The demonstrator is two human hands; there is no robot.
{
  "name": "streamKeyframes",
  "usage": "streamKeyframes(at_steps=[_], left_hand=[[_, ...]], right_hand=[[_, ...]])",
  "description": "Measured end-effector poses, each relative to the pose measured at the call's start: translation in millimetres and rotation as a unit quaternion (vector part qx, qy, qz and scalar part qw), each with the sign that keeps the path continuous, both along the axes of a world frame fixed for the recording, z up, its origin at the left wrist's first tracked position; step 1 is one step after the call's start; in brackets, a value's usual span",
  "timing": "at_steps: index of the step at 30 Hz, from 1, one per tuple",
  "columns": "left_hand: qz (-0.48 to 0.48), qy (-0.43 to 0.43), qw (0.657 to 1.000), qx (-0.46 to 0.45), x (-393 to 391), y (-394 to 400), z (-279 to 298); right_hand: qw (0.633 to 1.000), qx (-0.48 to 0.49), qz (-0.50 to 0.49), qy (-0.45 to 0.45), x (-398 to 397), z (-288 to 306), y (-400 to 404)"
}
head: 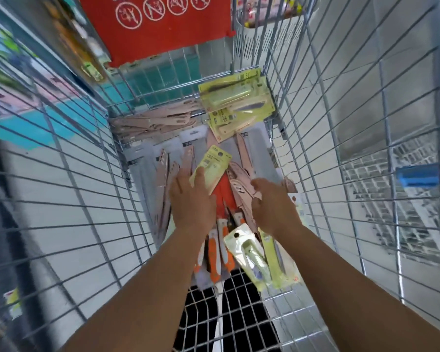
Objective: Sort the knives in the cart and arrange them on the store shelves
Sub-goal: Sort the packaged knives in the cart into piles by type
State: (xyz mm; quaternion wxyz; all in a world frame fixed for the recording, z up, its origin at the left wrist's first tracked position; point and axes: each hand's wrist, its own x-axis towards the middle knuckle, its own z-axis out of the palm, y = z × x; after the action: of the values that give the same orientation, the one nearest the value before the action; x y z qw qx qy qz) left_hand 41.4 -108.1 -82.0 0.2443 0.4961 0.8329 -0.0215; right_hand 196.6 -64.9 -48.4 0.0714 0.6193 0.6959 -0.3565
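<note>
I look down into a wire cart [315,153] full of packaged knives. My left hand [191,201] lies flat with fingers spread, its fingertips on a small yellow-green knife card [214,166]. My right hand [272,207] curls its fingers around a pink sheathed knife [241,181] in the pile. More yellow-green packs [236,100] lean at the far end. Pink knives [150,123] are stacked at the far left. Orange-handled knives [214,260] and another yellow-green pack [252,257] lie near my forearms.
A red warning sign [158,26] hangs over the cart's far end. The cart's wire sides rise steeply left and right. A blue clip [417,176] sits on the right wall. Store shelving shows blurred beyond the left side.
</note>
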Motion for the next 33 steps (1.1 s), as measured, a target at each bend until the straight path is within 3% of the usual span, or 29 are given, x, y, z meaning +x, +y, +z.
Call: streamKeyframes(at_steps=[3, 7, 13, 23, 33], left_hand=[[-0.017, -0.032, 0.999, -0.033, -17, 2, -3], [0.007, -0.061, 0.998, 0.004, -20, 1, 8], [0.093, -0.108, 0.988, 0.057, -8, -10, 23], [0.053, -0.135, 0.989, 0.011, 3, -31, 34], [0.065, -0.172, 0.983, 0.003, 11, -51, 46]], right_hand=[[0.998, 0.009, 0.024, -0.058, -2, -1, -1], [0.982, 0.002, 0.048, -0.18, 10, -2, 0], [0.962, -0.024, 0.123, -0.241, 37, -2, -3], [0.976, -0.087, 0.118, -0.16, 37, 10, -5], [0.967, 0.025, 0.139, -0.214, 22, 0, -54]])
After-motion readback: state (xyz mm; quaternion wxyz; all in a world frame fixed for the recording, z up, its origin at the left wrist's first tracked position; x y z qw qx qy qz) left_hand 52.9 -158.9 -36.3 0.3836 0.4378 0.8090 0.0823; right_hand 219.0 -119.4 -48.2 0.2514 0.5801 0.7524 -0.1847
